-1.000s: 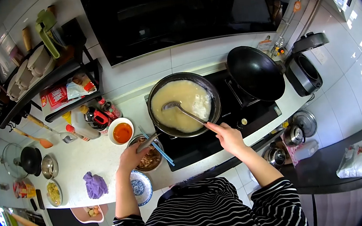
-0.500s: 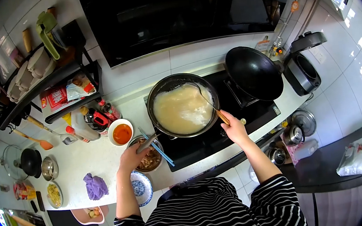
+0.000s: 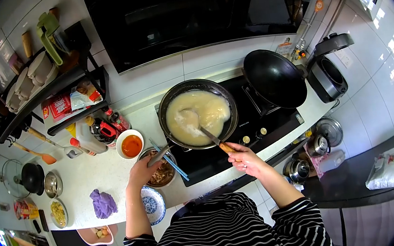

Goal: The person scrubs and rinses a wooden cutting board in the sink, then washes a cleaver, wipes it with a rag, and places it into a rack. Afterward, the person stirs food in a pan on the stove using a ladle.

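Observation:
A dark frying pan point(image 3: 234, 131) sits on the left burner, holding a cloudy, pale liquid point(image 3: 207, 104). My left hand point(image 3: 140, 173) is wrapped round the pan's handle, above a bowl of meat pieces point(image 3: 163, 174). In my right hand point(image 3: 246, 158) is the wooden end of a ladle point(image 3: 212, 137); its metal head lies in the left part of the liquid, partly under the surface. Blue chopsticks point(image 3: 175, 163) rest across the meat bowl's right side, close to my left hand. A white bowl of orange-red liquid point(image 3: 132, 144) stands just behind that hand.
An empty black wok point(image 3: 275, 79) occupies the right burner, beside an open-lidded cooker point(image 3: 327, 75). Sauce bottles point(image 3: 103, 129) stand at the back left. A purple cloth point(image 3: 103, 203) and a blue-patterned bowl point(image 3: 153, 204) are near the counter's front edge.
My right hand has moved left and toward me, sweeping the ladle's head from the right side of the pan to the left. The liquid is stirred up. My left hand stays on the handle.

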Tool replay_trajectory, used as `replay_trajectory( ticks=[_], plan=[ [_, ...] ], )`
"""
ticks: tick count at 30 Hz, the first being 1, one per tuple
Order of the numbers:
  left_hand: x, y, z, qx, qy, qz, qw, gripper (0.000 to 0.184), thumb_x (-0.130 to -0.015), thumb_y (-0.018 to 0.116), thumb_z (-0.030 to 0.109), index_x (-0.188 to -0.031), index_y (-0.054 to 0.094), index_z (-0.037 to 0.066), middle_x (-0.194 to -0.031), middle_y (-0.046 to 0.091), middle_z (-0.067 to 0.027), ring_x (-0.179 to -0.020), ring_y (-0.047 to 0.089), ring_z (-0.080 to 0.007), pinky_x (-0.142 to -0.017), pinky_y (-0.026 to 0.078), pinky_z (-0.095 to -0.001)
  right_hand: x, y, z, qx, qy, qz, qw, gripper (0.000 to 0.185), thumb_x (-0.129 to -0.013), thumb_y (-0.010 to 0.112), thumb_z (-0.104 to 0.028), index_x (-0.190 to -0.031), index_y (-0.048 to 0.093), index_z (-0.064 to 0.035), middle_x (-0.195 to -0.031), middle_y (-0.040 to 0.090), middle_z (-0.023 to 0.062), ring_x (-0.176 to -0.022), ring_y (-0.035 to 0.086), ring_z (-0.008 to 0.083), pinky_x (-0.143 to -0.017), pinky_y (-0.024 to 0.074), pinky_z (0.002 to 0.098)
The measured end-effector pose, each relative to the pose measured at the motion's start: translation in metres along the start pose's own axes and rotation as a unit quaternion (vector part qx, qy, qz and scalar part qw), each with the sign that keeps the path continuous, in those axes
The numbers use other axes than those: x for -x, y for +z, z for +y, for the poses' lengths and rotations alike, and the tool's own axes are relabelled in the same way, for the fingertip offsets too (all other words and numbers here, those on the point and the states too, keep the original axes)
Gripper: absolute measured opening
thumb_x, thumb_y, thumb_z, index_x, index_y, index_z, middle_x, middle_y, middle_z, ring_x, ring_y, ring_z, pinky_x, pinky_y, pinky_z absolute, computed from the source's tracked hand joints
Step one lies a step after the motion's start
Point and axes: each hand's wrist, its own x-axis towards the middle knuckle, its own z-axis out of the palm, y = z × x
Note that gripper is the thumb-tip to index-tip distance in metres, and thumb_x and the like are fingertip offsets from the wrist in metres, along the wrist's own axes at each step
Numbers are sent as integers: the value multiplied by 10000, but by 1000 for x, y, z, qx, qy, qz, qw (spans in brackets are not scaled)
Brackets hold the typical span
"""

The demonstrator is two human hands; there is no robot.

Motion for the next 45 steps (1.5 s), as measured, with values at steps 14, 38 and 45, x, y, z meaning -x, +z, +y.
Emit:
replay_trajectory(
  ticks=[14, 38, 45],
  plan=[
    [0, 1, -2, -8, -1, 5, 1000, 403, -800, 630, 430, -984, 640, 71, -838, 642, -170, -799, 617, -325, -694, 465, -395, 10, -3, -1, -124, 28, -91, 988, 460, -901, 535, -128, -1339, 399, -157, -695, 452, -19, -437, 309, 12, -393, 249, 152],
    [1, -1, -1, 8, -7, -5, 1000, 388, -806, 633, 406, -1003, 632, 71, -863, 644, -164, -821, 616, -316, -715, 463, -380, -30, -54, -75, 677, -293, 264, 621, 520, -819, 592, -158, -1302, 455, -293, -938, 622, 119, -810, 618, 326, -702, 500, 415],
    [1, -1, 1, 5, -9, -6, 1000, 407, -799, 635, 411, -1014, 626, 65, -854, 639, -175, -819, 611, -325, -714, 461, -387, 30, -50, -91, 652, -220, 255, 679, 426, -839, 581, -197, -1259, 514, -203, -983, 640, 159, -894, 611, 334, -775, 490, 398]
  ],
)
